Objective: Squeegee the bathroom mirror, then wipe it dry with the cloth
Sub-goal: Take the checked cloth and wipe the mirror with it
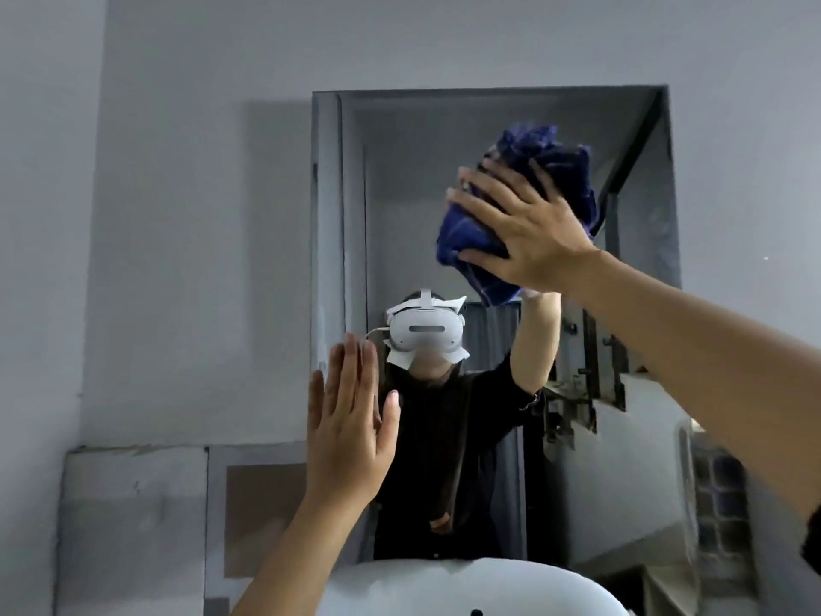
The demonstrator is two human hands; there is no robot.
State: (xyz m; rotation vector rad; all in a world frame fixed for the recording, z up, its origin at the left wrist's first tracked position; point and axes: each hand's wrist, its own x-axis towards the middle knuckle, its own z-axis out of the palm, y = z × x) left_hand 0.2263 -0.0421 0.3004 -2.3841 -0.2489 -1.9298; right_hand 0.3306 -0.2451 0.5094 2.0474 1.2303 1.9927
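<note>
The rectangular bathroom mirror (413, 193) hangs on the grey wall, straight ahead. My right hand (528, 229) presses a bunched dark blue cloth (559, 171) flat against the upper right part of the glass, fingers spread over it. My left hand (351, 429) is open, palm flat at the mirror's lower left edge, and holds nothing. The glass reflects a person in dark clothes wearing a white headset. No squeegee is in view.
A white basin (444, 589) sits below the mirror at the bottom edge. A grey tiled ledge (133, 473) runs along the wall at the lower left. The reflection shows a doorway and a stair-like structure behind.
</note>
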